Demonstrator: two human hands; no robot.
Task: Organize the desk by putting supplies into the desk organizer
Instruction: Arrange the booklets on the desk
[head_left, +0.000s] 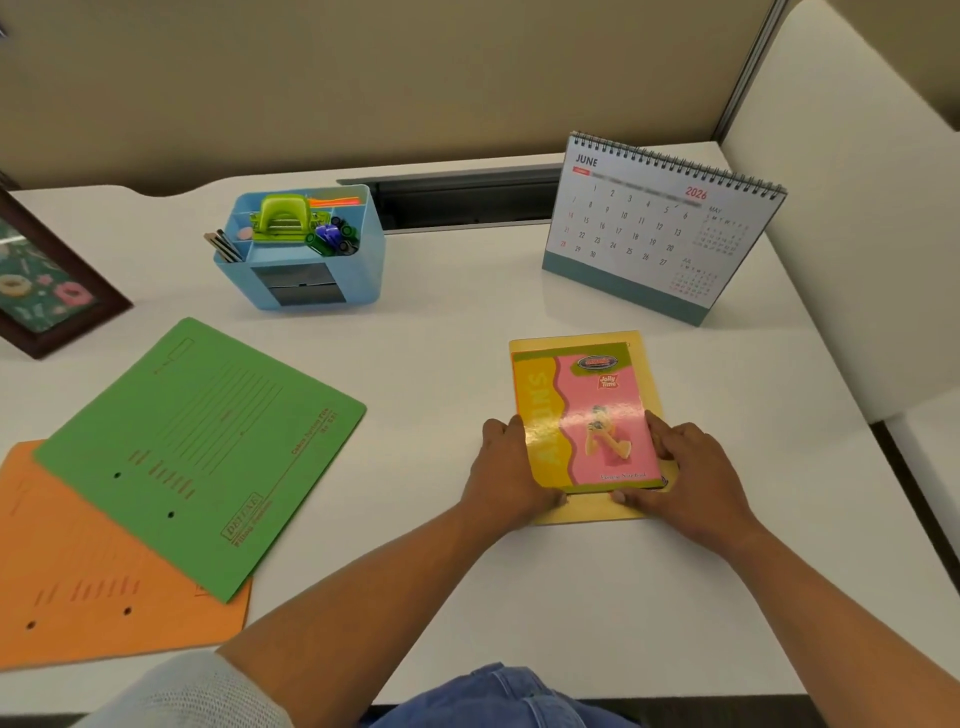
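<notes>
A pink and yellow notebook (587, 415) lies on a larger pale yellow book (592, 506) at the desk's right centre. My left hand (506, 470) grips the notebook's left edge near its lower corner. My right hand (688, 465) holds its right edge, with the thumb at the bottom edge. The blue desk organizer (311, 291) stands at the back left, apart from both hands. It holds a green hole punch (283, 218), pencils, orange strips and dark markers.
A green folder (202, 452) overlaps an orange folder (98, 577) on the left. A June desk calendar (654, 228) stands at the back right. A dark picture frame (47, 280) lies at the far left. A cable slot (457, 200) runs along the back edge.
</notes>
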